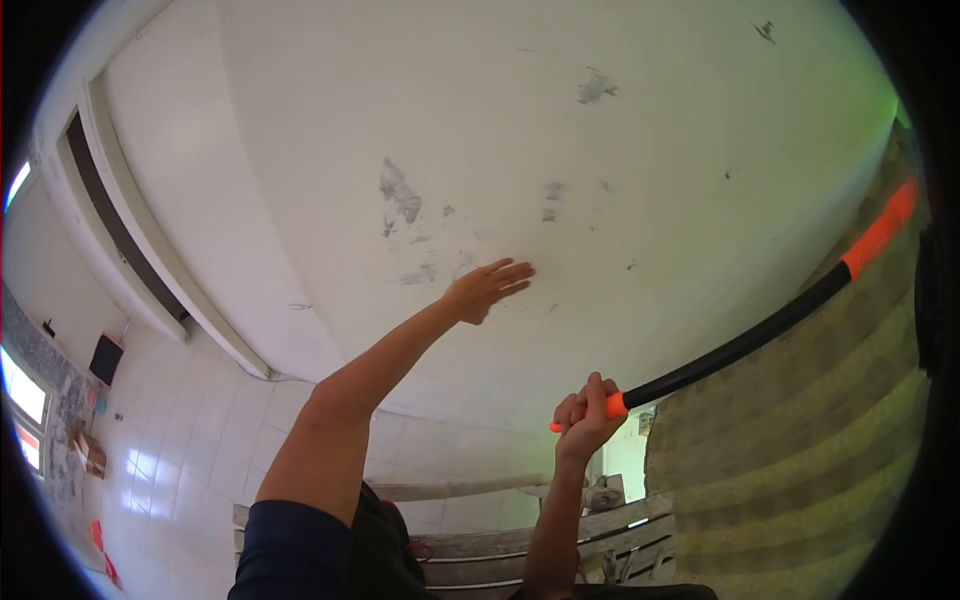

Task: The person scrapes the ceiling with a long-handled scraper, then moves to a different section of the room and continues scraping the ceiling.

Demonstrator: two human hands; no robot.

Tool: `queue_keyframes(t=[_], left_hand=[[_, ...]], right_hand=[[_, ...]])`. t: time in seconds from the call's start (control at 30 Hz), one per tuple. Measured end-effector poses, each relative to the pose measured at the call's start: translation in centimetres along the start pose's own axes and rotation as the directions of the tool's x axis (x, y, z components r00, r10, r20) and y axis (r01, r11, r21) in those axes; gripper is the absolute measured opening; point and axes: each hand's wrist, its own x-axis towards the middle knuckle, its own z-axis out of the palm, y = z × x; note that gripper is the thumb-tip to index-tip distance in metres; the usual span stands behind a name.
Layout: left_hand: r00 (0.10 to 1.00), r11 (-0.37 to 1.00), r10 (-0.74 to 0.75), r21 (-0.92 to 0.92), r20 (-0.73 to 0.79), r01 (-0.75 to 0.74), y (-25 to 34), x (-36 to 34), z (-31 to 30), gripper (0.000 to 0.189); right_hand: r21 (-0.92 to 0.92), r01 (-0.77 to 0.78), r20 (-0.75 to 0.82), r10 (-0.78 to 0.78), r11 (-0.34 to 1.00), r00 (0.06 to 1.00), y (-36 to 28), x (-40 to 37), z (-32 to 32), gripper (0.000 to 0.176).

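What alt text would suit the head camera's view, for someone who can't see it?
A person's right hand grips one orange end of a black rod, while the left hand is spread open in front of a scuffed white wall. A slatted bench shows below, and patterned fabric hangs at the picture's right.

Left sleeve (290, 550): short, dark navy, plain fabric; hem ends above the elbow and forms a smooth, even edge around the upper arm. Torso garment (385, 560): black or very dark, partly visible at the lower border; surface detail indistinct. Dark cloth (645, 592): narrow strip, lower right; garment type cannot be determined. Left forearm (395, 345): bare, slender, tapering to the wrist. Left hand (488, 290): bare, slim fingers. Right forearm (555, 520) and right hand (590, 420): bare.
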Motion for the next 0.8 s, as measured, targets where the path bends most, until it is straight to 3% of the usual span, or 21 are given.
queue_keyframes(t=[0.1,0.2,0.3,0.4,0.6,0.7,0.8], left_hand=[[0.991,0.987,-0.043,0.162,0.124,0.023,1.2,-0.2,1.7,0.087],[0.967,0.945,-0.040,0.325,0.250,-0.045,1.7,-0.6,2.4,0.088],[0.899,0.881,-0.023,0.434,0.438,-0.189,2.0,-1.9,3.3,0.091],[0.844,0.771,-0.054,0.559,0.534,-0.305,2.7,-3.6,5.5,0.096],[0.788,0.614,-0.103,0.661,0.608,-0.430,2.3,-6.3,9.3,0.096],[0.770,0.592,-0.210,0.705,0.603,-0.391,3.1,-7.0,10.2,0.084],[0.772,0.585,-0.206,0.708,0.602,-0.396,3.5,-7.6,11.7,0.077]], right_hand=[[0.050,-0.038,-0.002,0.038,0.998,0.999,0.3,-0.5,-0.5,0.041],[0.067,-0.045,0.019,0.044,0.997,0.999,0.0,-0.6,0.3,0.040],[0.067,-0.027,0.027,0.025,0.997,0.999,-0.4,-0.6,0.4,0.041],[0.057,-0.022,0.000,0.022,0.998,1.000,-0.8,-0.5,-0.1,0.042],[0.040,-0.026,-0.029,0.027,0.999,0.999,0.1,-0.5,-0.4,0.045],[0.047,-0.035,-0.014,0.035,0.998,0.999,0.1,-0.9,0.0,0.045],[0.071,-0.055,0.011,0.055,0.996,0.998,0.1,-1.3,0.5,0.045]])
